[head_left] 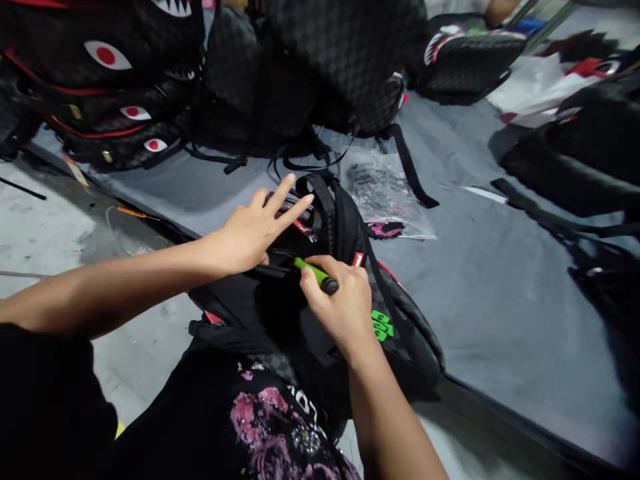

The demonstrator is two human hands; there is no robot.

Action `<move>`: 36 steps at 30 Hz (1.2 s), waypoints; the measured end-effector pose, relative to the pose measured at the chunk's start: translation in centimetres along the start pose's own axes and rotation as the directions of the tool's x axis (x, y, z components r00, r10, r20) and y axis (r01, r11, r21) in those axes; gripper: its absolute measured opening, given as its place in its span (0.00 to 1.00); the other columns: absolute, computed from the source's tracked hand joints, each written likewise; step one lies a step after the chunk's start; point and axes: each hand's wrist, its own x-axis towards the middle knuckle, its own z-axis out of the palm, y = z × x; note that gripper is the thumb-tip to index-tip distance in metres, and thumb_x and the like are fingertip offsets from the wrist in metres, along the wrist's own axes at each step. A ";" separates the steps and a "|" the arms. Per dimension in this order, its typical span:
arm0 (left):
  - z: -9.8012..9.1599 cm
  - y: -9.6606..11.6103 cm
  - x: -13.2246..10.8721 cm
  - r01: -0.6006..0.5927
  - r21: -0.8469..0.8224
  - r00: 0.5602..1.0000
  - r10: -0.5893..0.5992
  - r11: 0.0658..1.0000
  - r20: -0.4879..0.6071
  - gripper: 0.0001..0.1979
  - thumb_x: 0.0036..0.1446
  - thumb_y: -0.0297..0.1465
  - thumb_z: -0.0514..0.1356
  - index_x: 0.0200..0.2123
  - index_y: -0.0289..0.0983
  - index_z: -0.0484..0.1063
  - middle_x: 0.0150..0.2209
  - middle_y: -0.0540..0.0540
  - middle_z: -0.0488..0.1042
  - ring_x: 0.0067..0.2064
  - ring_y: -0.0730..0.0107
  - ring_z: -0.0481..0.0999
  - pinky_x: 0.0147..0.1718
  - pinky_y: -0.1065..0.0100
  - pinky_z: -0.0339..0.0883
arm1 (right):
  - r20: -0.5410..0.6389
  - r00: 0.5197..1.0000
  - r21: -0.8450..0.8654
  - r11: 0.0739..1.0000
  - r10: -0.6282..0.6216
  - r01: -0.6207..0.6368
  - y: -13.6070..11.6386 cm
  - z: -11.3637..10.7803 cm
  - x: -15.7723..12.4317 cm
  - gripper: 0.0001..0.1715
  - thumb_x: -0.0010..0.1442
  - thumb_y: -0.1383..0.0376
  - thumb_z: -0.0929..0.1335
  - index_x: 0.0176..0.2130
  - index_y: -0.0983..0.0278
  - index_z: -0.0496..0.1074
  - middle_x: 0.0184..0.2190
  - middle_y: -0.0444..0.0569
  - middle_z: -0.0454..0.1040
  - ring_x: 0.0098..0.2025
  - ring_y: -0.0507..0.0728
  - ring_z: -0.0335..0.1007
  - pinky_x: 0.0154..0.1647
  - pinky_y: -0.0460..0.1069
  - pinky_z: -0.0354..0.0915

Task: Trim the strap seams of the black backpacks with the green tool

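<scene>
Centrally, backpack [407, 330] overhangs the near edge of the grey mat [500, 280]; bare mat lies right, stacked bags [110, 87] far left; left hand [250, 230] rests flat on the backpack, fingers spread; right hand [340, 303] grips green tool [310, 270], tip against the backpack, just beside the left hand

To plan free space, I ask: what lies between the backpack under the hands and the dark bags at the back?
In the head view, a clear plastic bag and loose black straps lie there on the grey table cover.
</scene>
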 end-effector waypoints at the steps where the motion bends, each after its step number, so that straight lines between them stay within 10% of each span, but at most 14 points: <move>1: 0.0 0.0 -1.3 0.035 0.014 0.999 -0.035 0.999 0.003 0.64 0.48 0.29 0.71 0.72 0.47 0.24 0.74 0.36 0.22 0.68 0.36 0.51 0.53 0.47 0.71 | 0.010 0.999 -0.021 0.999 -0.038 0.038 -0.6 0.4 -0.3 0.13 0.61 0.59 0.65 0.36 0.61 0.78 0.32 0.48 0.83 0.35 0.60 0.78 0.41 0.54 0.60; 7: 2.0 -0.7 -5.2 0.166 0.052 0.986 -0.167 0.985 0.000 0.59 0.50 0.25 0.68 0.73 0.43 0.28 0.73 0.32 0.24 0.70 0.37 0.48 0.49 0.49 0.74 | 0.114 0.960 0.048 0.967 -0.254 0.250 -2.7 3.6 -1.2 0.14 0.65 0.58 0.65 0.41 0.62 0.77 0.36 0.48 0.83 0.36 0.58 0.78 0.43 0.54 0.56; 16: 5.4 -3.0 -0.2 0.109 0.042 0.994 -0.108 0.993 -0.022 0.65 0.41 0.35 0.75 0.73 0.39 0.36 0.73 0.32 0.22 0.67 0.38 0.53 0.52 0.47 0.73 | 0.116 0.962 0.052 0.968 -0.249 0.245 -2.4 5.0 -1.2 0.11 0.63 0.61 0.65 0.38 0.61 0.77 0.35 0.48 0.83 0.36 0.58 0.78 0.44 0.54 0.57; 27: 4.8 -3.4 -1.7 0.019 0.071 1.000 -0.018 0.997 -0.020 0.55 0.53 0.26 0.65 0.73 0.39 0.32 0.74 0.30 0.30 0.68 0.39 0.54 0.52 0.53 0.72 | 0.110 0.977 0.059 0.983 -0.181 0.175 -1.4 5.6 -0.3 0.13 0.64 0.61 0.65 0.42 0.62 0.77 0.38 0.49 0.83 0.40 0.60 0.79 0.47 0.54 0.60; 36: 5.2 -3.5 -0.5 0.048 0.062 0.998 -0.051 0.997 0.046 0.65 0.45 0.29 0.72 0.73 0.39 0.27 0.73 0.30 0.22 0.69 0.36 0.50 0.52 0.50 0.73 | 0.157 0.964 0.014 0.976 -0.215 0.215 -1.0 7.0 0.9 0.15 0.63 0.62 0.68 0.48 0.61 0.78 0.42 0.50 0.83 0.43 0.60 0.80 0.48 0.55 0.60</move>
